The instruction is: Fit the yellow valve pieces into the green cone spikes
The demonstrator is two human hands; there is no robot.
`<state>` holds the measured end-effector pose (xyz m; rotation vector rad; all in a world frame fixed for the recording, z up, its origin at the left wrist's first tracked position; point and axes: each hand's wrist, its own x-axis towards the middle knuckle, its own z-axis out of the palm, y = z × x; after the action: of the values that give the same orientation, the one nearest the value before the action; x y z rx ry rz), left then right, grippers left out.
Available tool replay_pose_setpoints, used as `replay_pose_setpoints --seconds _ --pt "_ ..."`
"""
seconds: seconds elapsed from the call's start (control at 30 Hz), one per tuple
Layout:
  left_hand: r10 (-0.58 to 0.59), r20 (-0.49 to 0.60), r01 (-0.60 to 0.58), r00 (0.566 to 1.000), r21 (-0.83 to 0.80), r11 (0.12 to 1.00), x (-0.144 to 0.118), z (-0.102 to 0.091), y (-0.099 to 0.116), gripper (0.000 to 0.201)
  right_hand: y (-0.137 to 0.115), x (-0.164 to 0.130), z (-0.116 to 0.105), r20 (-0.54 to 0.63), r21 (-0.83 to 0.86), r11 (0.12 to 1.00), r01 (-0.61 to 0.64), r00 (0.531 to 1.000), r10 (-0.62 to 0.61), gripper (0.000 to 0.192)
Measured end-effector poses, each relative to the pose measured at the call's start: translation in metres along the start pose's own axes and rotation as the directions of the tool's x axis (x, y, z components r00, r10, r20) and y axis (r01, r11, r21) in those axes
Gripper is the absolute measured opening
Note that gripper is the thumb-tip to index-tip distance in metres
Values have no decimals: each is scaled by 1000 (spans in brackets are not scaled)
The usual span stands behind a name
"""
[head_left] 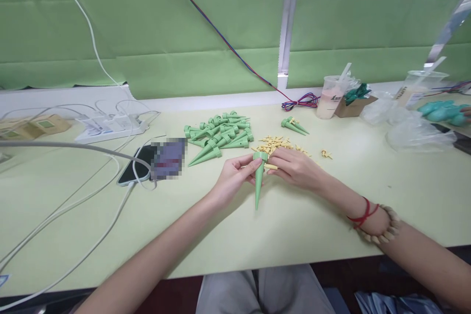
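My left hand [232, 179] grips a green plastic cone [259, 179] near its wide top, with the tip pointing down toward me. My right hand [294, 168] pinches a small yellow peg [271, 167] right beside the cone's top. Behind the hands lies a scatter of small yellow pegs [274, 143]. Further left rests a pile of green cones [221, 133]. Two more green cones [293, 125] lie apart at the back right.
A phone [147, 164] lies left of the cones with white cables [73, 206] trailing over it. A white power strip [110, 127] sits at the back left. Drink cups [331, 95], a small cardboard box [355, 105] and plastic bags [415, 130] stand at the back right.
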<state>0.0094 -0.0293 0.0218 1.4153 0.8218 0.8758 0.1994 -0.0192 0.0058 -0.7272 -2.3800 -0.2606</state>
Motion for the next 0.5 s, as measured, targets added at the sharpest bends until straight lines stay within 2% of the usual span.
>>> replay_pose_setpoints --seconds 0.07,0.1,0.13,0.17,0.2,0.23,0.3,0.33,0.37,0.4,0.43,0.5 --pt "18 17 -18 1000 -2 1000 0 0 -2 32 -5 0 1 4 83 996 -46 999 46 33" --pt "38 13 -38 999 14 999 0 1 -3 31 -8 0 2 9 160 981 -112 994 112 35" --pt "63 -2 -63 998 39 997 -1 1 -3 31 -12 0 4 32 259 944 -206 978 204 37" --pt "96 -29 -94 995 79 992 -1 2 -4 32 -16 0 6 88 375 871 -317 948 307 39" --pt "142 -64 -132 988 136 982 -2 2 -5 32 -20 1 8 175 496 754 -430 900 398 41" --pt "198 -102 -175 975 204 963 -2 2 -6 33 -24 2 9 285 605 597 -527 843 456 44" --pt "311 -158 -246 937 332 911 -3 2 -6 35 -31 5 10 487 732 261 -629 751 445 47" --pt "337 -177 -260 925 352 899 -3 2 -6 36 -33 7 10 545 751 149 -643 731 410 49" --pt "328 -193 -253 925 332 909 -2 2 -5 36 -34 8 9 561 757 110 -644 727 395 50" --pt "288 -211 -227 934 272 935 -2 2 -3 36 -33 9 7 537 753 156 -639 734 416 50" --pt "235 -223 -193 946 197 961 -1 1 -1 36 -32 9 5 475 727 275 -629 750 460 48" --pt "144 -222 -129 964 80 988 0 1 2 32 -26 8 1 271 571 589 -571 809 522 39"
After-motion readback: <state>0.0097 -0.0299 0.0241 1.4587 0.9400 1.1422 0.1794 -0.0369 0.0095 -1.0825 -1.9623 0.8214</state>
